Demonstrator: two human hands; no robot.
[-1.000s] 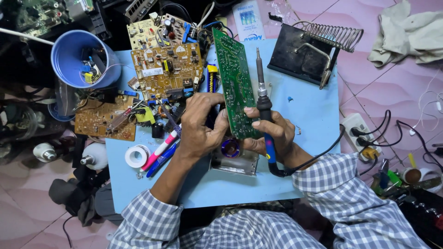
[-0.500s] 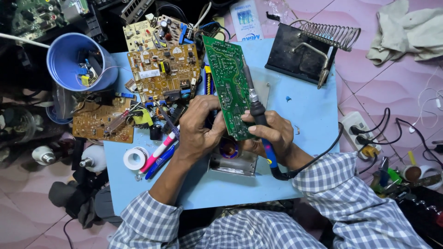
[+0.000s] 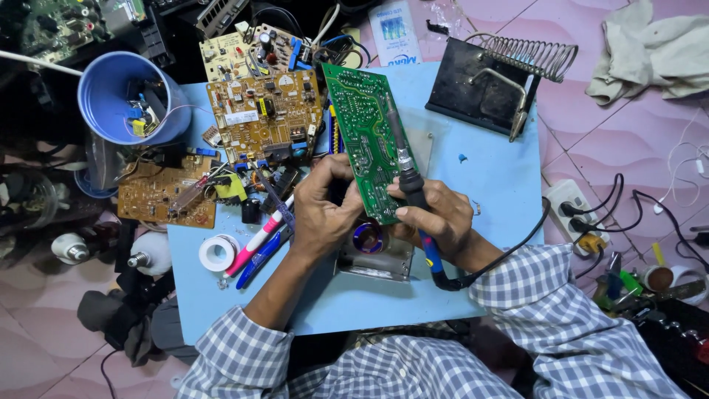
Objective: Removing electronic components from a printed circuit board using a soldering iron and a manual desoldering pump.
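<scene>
The left hand (image 3: 321,210) grasps the green circuit board (image 3: 363,140) by its left edge, tilted above the blue table (image 3: 487,199), and the right hand (image 3: 436,214) grasps the soldering iron (image 3: 402,159), whose tip lies on the board. I think the hot tip may slide and burn the left fingers, because the board has no support. Left of this hand lie brown circuit boards (image 3: 262,114), farther a blue cup (image 3: 122,96), all on a pink tiled floor (image 3: 635,140).

I wear a shirt with blue, grey and white checks. My sleeves are rolled up to just below my elbows. My left hand (image 3: 323,214) and right hand (image 3: 437,219) are bare, with no gloves, rings or watch.
</scene>
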